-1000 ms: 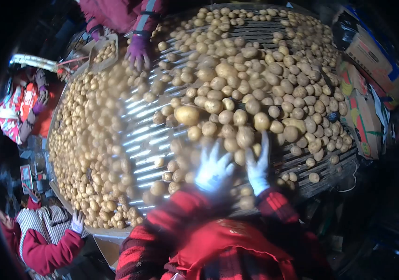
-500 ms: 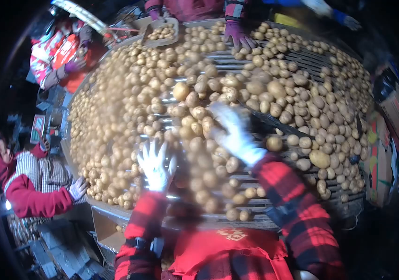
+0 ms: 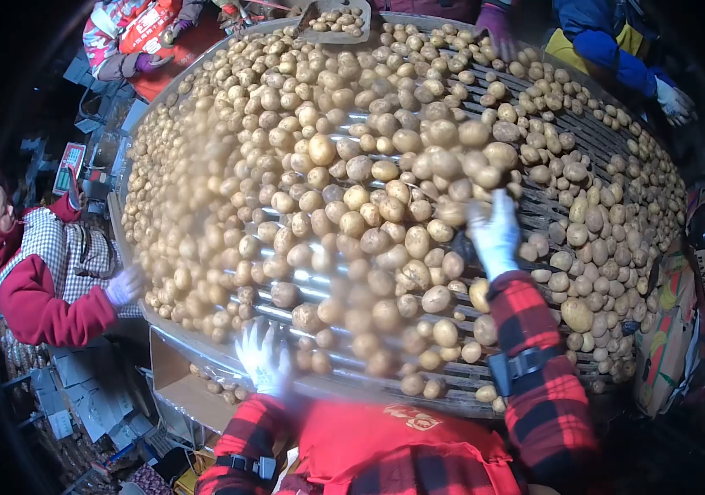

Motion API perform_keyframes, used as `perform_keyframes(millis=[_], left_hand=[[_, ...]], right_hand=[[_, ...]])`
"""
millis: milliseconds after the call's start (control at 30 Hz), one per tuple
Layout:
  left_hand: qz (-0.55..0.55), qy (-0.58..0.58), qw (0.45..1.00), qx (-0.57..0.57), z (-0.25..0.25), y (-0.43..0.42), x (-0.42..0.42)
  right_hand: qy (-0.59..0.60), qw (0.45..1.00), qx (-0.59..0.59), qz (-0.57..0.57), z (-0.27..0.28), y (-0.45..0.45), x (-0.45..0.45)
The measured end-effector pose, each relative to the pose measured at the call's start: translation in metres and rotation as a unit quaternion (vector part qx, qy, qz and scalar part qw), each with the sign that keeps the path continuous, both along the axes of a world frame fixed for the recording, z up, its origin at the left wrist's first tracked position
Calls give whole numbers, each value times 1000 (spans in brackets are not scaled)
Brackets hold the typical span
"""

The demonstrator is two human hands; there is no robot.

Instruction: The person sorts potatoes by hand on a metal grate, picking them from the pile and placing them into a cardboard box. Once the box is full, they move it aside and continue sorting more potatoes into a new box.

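Observation:
Potatoes (image 3: 373, 241) of mixed sizes cover a large slatted grading table (image 3: 587, 136). My left hand (image 3: 263, 360), in a white glove, is over the table's near edge with its fingers spread and nothing in them. Farther out and to the right, my right hand (image 3: 494, 235), also white-gloved, reaches among the potatoes with fingers stretched out. Its fingertips are at a blurred cluster of potatoes (image 3: 461, 169); whether they touch is hard to see. Beside that hand lies a dark object (image 3: 464, 246), partly hidden.
A scoop (image 3: 337, 35) with small potatoes rests at the far edge. Co-workers stand around the table; a purple-gloved hand (image 3: 497, 31) is across from me, another gloved hand (image 3: 124, 286) at left. Cardboard boxes (image 3: 667, 330) stand right, and an open box (image 3: 172, 367) sits below the near-left edge.
My left hand has drawn back toward the near edge. My right hand has moved right, and potatoes near it have shifted away from me. The co-worker's purple-gloved hand across has moved right.

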State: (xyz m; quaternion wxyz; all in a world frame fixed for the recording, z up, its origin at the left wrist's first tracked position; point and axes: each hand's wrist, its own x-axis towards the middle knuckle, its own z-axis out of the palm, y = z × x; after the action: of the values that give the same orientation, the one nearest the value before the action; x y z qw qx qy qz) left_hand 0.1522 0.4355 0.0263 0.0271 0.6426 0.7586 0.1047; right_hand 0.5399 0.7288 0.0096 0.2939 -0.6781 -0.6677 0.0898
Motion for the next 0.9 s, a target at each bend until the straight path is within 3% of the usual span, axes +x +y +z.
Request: perform_keyframes(millis=[33, 67, 100, 133, 267, 367, 400, 467, 533, 567, 633, 667, 700, 733, 800, 833, 900], left_hand=[[0, -1, 1000, -1, 1, 0, 0], [-2, -5, 1000, 5, 2, 2, 1], [-7, -10, 1000, 10, 3, 2, 1], [-9, -11, 1000, 11, 3, 1, 1], [-15, -19, 999, 36, 1, 2, 0], [-21, -21, 999, 37, 0, 2, -2], [-27, -24, 998, 43, -1, 1, -2], [-16, -30, 998, 47, -7, 0, -5], [-2, -43, 998, 34, -4, 0, -4], [5, -64, 997, 52, -3, -2, -3], [38, -102, 989, 95, 1, 0, 5], [51, -118, 986, 108, 17, 7, 18], [28, -125, 982, 141, 20, 14, 24], [7, -129, 976, 174, 23, 19, 28], [-10, -197, 965, 172, 29, 33, 40], [-17, -214, 963, 165, 34, 44, 50], [-55, -252, 953, 162, 69, 71, 79]], right_hand=[[-86, 992, -90, 28, 0, -2, -23], [-147, 983, -88, 64, 7, -10, -53], [-172, 982, -39, 65, 4, -17, -76], [-145, 985, -60, 74, 12, -17, -95], [-218, 968, -54, 113, 35, -39, -140], [-282, 933, -61, 216, 51, -93, -137], [-266, 930, -60, 248, 51, -111, -134], [-118, 933, 0, 341, 42, -142, -112], [161, 891, -173, 387, 48, -112, -76], [248, 911, -118, 307, 55, -100, -68], [78, 960, 82, 258, 63, -42, -36], [22, 968, 72, 239, 80, -13, -24], [-135, 970, 88, 181, 56, 22, -3], [-243, 961, 32, 126, 48, 48, 9], [-386, 908, -75, 147, 4, 106, 45], [-442, 884, -24, 149, -19, 129, 56], [-414, 890, -136, 136, 20, 134, 22]])
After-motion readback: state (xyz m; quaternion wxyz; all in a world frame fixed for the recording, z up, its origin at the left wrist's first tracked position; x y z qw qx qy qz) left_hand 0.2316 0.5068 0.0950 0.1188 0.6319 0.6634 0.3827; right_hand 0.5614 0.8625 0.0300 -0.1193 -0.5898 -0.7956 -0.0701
